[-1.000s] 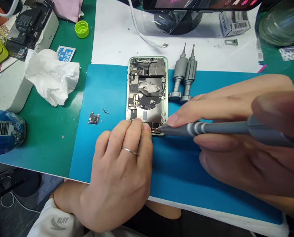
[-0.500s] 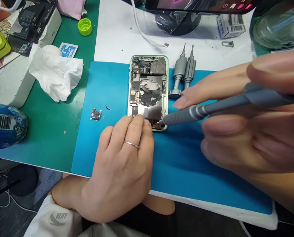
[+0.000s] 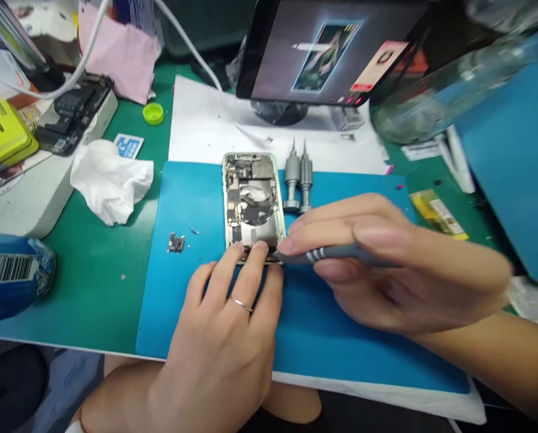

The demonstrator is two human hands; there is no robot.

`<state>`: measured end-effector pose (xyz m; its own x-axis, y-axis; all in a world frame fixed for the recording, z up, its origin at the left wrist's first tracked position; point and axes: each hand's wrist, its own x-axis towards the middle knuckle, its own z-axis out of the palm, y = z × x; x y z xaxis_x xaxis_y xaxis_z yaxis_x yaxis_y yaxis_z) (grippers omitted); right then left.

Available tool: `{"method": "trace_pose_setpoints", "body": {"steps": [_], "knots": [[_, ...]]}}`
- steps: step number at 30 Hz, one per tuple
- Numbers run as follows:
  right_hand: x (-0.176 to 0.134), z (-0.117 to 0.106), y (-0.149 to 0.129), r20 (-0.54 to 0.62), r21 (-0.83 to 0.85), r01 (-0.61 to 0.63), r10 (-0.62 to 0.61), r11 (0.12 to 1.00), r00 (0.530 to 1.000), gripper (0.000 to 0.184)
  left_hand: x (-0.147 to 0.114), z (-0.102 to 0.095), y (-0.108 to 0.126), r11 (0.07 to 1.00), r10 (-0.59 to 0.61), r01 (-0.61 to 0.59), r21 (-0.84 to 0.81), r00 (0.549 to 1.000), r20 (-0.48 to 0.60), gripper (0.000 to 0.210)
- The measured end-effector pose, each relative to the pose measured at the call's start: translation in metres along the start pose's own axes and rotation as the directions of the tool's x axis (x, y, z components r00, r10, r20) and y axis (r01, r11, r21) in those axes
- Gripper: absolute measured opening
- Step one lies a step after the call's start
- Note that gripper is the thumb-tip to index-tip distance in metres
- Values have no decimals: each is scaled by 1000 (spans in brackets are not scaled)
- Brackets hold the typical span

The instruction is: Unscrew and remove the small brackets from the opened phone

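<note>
An opened smartphone [image 3: 255, 201], its circuit boards and metal plates bare, lies face up on a blue work mat [image 3: 160, 300]. My left hand [image 3: 233, 319], with a ring on one finger, rests its spread fingertips on the phone's lower end. My right hand [image 3: 395, 264] pinches a grey pen-shaped hand tool [image 3: 323, 255]. The tool's tip meets the phone's lower right corner; the tip itself is blurred and partly hidden. Two grey precision screwdrivers [image 3: 292, 180] stand side by side, tips away from me, right of the phone. Left of it lies a small dark component [image 3: 176, 242].
A crumpled white tissue [image 3: 111, 180], a green bottle cap [image 3: 153, 113] and a blue can [image 3: 16, 276] are on the left. A monitor on a stand [image 3: 327, 54] is at the back, a white cable [image 3: 201, 60] hanging before it. A glass jar [image 3: 445, 90] lies at the right back.
The view has tilted up, showing more of the monitor. My left fingers have spread apart on the phone. My right fingers have come closer to the phone along the tool.
</note>
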<state>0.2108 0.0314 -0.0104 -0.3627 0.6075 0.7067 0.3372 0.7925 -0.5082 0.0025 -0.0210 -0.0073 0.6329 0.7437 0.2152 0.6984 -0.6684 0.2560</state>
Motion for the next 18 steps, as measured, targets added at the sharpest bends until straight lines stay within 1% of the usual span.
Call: {"method": "trace_pose_setpoints", "body": {"steps": [2, 3, 5, 7, 10, 15, 18], "knots": [[3, 1, 2, 38, -36, 122, -120, 992, 992, 69, 2, 2, 0, 1000, 5, -5, 2, 1000, 4, 52], [4, 0, 3, 62, -52, 142, -139, 989, 988, 69, 2, 2, 0, 1000, 4, -4, 2, 1000, 0, 52], [4, -1, 3, 84, -76, 106, -100, 991, 991, 70, 3, 4, 0, 1000, 7, -7, 8, 1000, -10, 51], [2, -2, 4, 64, -84, 77, -72, 993, 995, 73, 3, 5, 0, 1000, 9, -9, 13, 1000, -13, 51], [0, -2, 6, 51, -60, 90, -87, 994, 995, 79, 2, 6, 0, 1000, 14, -14, 19, 1000, -12, 52], [1, 0, 10, 24, -41, 79, -78, 996, 997, 76, 4, 7, 1, 1000, 5, -4, 23, 1000, -20, 50], [2, -1, 9, 39, -32, 97, -96, 995, 995, 77, 4, 7, 2, 999, 0, 1, 42, 999, -32, 52]]}}
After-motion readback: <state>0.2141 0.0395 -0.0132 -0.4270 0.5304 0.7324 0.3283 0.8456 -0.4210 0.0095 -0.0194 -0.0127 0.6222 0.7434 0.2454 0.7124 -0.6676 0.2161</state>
